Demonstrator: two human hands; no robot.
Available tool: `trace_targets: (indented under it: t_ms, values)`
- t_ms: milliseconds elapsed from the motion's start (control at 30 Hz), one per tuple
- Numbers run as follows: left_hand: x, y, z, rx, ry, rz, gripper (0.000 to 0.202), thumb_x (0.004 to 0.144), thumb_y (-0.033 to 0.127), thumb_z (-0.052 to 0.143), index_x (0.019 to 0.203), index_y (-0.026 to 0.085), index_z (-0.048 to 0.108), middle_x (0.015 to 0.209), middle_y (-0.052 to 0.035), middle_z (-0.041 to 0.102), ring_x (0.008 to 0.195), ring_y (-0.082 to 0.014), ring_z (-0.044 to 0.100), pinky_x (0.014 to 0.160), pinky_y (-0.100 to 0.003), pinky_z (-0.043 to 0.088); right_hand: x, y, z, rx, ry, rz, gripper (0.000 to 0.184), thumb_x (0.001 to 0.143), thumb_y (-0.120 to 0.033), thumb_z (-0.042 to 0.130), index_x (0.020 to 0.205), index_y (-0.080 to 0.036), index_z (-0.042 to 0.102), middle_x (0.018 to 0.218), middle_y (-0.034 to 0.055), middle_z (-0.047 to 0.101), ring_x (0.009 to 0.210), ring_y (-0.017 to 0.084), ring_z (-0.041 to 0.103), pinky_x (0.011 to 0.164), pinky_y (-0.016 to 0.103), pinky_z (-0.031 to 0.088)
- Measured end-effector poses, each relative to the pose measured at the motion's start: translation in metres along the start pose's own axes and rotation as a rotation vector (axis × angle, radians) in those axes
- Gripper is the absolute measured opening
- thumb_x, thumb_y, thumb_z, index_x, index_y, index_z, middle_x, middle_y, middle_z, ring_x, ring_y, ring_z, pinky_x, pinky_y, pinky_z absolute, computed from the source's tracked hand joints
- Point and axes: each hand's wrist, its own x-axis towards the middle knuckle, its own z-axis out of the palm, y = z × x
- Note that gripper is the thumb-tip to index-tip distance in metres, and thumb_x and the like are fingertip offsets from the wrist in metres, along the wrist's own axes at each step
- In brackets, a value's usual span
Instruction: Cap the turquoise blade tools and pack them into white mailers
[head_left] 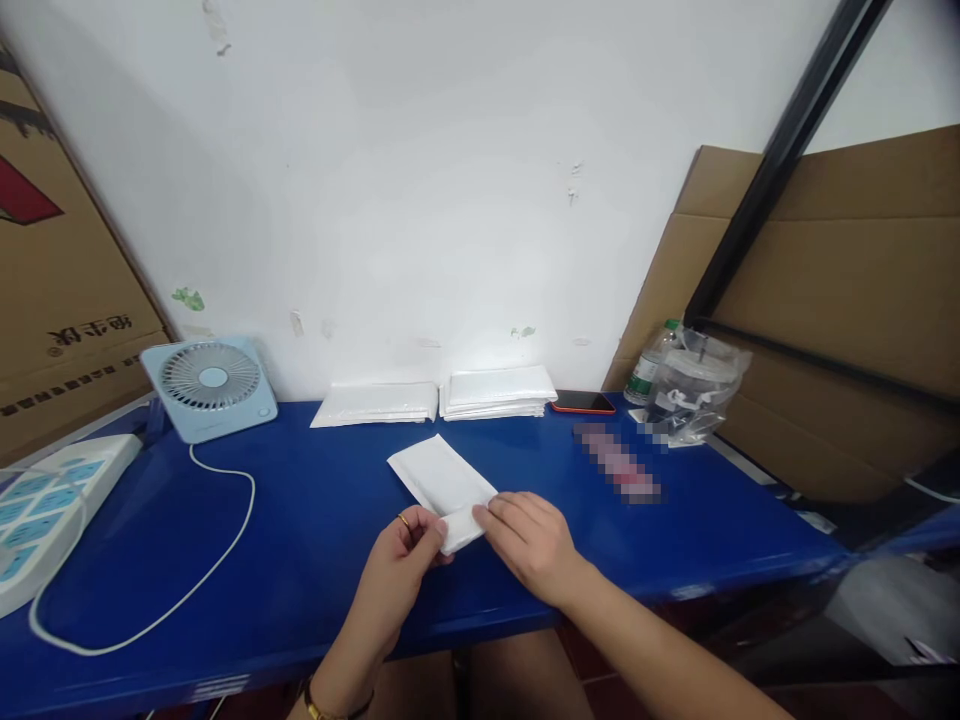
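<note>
A white padded envelope [442, 470] lies at an angle over the blue table, its near end folded over as a flap [463, 527]. My left hand [409, 550] pinches the left corner of that flap between thumb and fingers. At the flap's right side, my right hand [529, 540] has its fingers closed along the envelope's edge. Behind, against the wall, rest two stacks of similar white envelopes, a left stack [375, 403] and a taller right stack [496, 391]. What is inside the envelope cannot be seen.
A light-blue fan [212, 385] with a white cable and a white power strip [56, 510] stand at the left. To the right are a phone [583, 402], a blurred-out item [616, 462], a bottle [651, 365] and a clear plastic bag [694, 390]. Cardboard [847, 330] flanks the table [300, 560].
</note>
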Motion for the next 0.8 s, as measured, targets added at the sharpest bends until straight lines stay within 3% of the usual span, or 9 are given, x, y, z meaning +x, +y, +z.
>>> trace_targets:
  t_ms: [100,167,267,367,467,567,633,700,800]
  values:
    - [-0.003,0.009,0.002,-0.061,-0.017,0.036,0.031,0.080,0.043,0.057,0.097,0.018,0.054,0.083,-0.0036,0.062,0.083,-0.0157,0.059,0.075,-0.028,0.049,0.019,0.029,-0.007,0.134,0.141,0.191,0.021,0.085,-0.017,0.051,0.103,-0.017,0.064,0.092,0.0089,0.068,0.086,0.018,0.061,0.074,0.029,0.049]
    - [-0.004,0.013,-0.002,-0.032,-0.003,0.058,0.037,0.082,0.045,0.054,0.108,0.019,0.050,0.089,-0.0054,0.062,0.092,-0.0186,0.059,0.080,-0.031,0.049,0.036,0.065,-0.011,0.255,0.240,0.499,0.019,0.084,-0.028,0.055,0.095,-0.018,0.066,0.086,0.0066,0.068,0.078,0.017,0.061,0.070,0.028,0.049]
    - [-0.001,0.012,-0.013,0.064,0.010,0.073,0.038,0.081,0.045,0.055,0.108,0.019,0.049,0.090,-0.0044,0.061,0.094,-0.0189,0.060,0.081,-0.031,0.050,0.060,0.134,-0.009,0.473,0.364,0.873,0.034,0.076,-0.043,0.061,0.092,-0.013,0.066,0.076,0.0050,0.068,0.068,0.017,0.061,0.062,0.028,0.048]
    - [0.003,0.005,-0.023,0.132,0.022,0.073,0.041,0.077,0.048,0.058,0.107,0.019,0.050,0.090,-0.0032,0.058,0.092,-0.0190,0.061,0.079,-0.031,0.050,0.073,0.197,0.001,0.421,0.261,1.150,0.036,0.074,-0.042,0.062,0.094,-0.013,0.063,0.076,0.0046,0.067,0.063,0.015,0.060,0.059,0.026,0.047]
    - [0.005,0.000,-0.029,0.161,0.023,0.069,0.044,0.076,0.051,0.058,0.106,0.019,0.050,0.091,-0.0034,0.057,0.088,-0.0188,0.062,0.075,-0.030,0.051,0.075,0.235,0.012,0.299,0.199,1.230,0.038,0.067,-0.033,0.067,0.097,-0.011,0.061,0.074,0.0063,0.065,0.066,0.018,0.059,0.062,0.030,0.047]
    - [0.003,-0.001,-0.032,0.174,0.014,0.065,0.042,0.078,0.049,0.056,0.107,0.020,0.050,0.094,-0.0039,0.055,0.085,-0.0175,0.062,0.071,-0.029,0.051,0.078,0.245,0.020,0.182,0.163,1.228,0.036,0.062,-0.024,0.070,0.094,-0.012,0.061,0.089,0.0114,0.063,0.090,0.025,0.056,0.081,0.039,0.043]
    - [0.002,0.001,-0.032,0.171,0.007,0.062,0.040,0.079,0.048,0.054,0.108,0.020,0.049,0.095,-0.0040,0.054,0.084,-0.0169,0.061,0.071,-0.028,0.050,0.086,0.236,0.027,0.028,0.150,1.130,0.036,0.065,-0.023,0.066,0.099,-0.014,0.061,0.107,0.0147,0.057,0.107,0.030,0.047,0.093,0.045,0.034]
    - [0.002,0.001,-0.032,0.164,0.003,0.058,0.039,0.080,0.046,0.054,0.108,0.021,0.048,0.096,-0.0040,0.054,0.084,-0.0165,0.061,0.071,-0.028,0.050,0.100,0.215,0.042,-0.147,0.074,0.897,0.036,0.073,-0.028,0.059,0.107,-0.015,0.059,0.116,0.0156,0.052,0.114,0.031,0.041,0.096,0.047,0.028]
    - [0.004,-0.002,-0.033,0.158,0.014,0.069,0.041,0.079,0.047,0.055,0.110,0.021,0.048,0.096,-0.0040,0.054,0.082,-0.0164,0.061,0.069,-0.028,0.051,0.122,0.167,0.080,-0.053,-0.251,0.383,0.039,0.078,-0.036,0.055,0.112,-0.017,0.058,0.114,0.0113,0.057,0.112,0.027,0.044,0.098,0.042,0.028]
